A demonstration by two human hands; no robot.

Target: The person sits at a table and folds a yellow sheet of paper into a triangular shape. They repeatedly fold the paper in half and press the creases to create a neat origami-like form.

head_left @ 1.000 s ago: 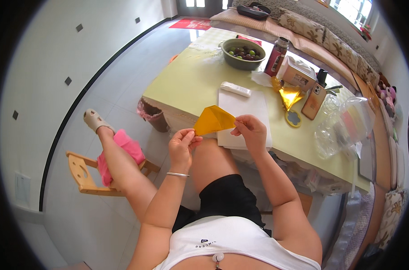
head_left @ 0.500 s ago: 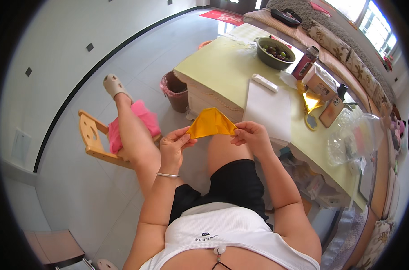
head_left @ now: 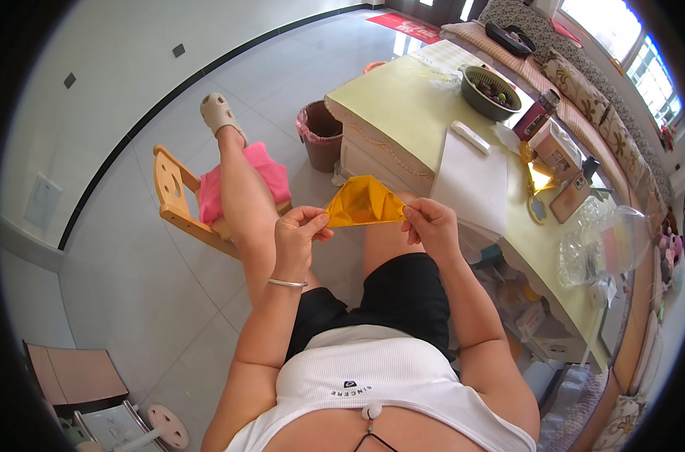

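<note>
Head view: one thin, glossy yellow sheet (head_left: pixel 363 203), creased and roughly fan-shaped, lies directly between the left hand (head_left: pixel 301 230) and the right hand (head_left: pixel 430 224), in front of the torso. Its long axis runs left to right, near parallel to the line joining the two grips; the lower edge is drawn nearly straight, while the upper part bulges away from the body to a blunt peak. Neither hand is nearer: each grips one end corner. Hand state: left narrow, thumb and forefinger pinching the left corner; right likewise on the right corner. Some fingertips sit behind the sheet, so their full contact cannot be told. Pose: both elbows bent and spread, forearms converging upward from lower left and lower right, palms turned roughly inward; a silver bangle (head_left: pixel 288 283) on the left wrist. Sheet appears held in the air, over the legs and floor, beside the pale green surface (head_left: pixel 402 94) and apart from it; exact height not readable from one view. Right hand is the closer one to the surface, where white paper (head_left: pixel 470 181) bears a small white packet (head_left: pixel 470 138). Farther right: a gold foil piece (head_left: pixel 540 178), a yellow-rimmed hand mirror (head_left: pixel 537 211) and a phone (head_left: pixel 570 199).
</note>
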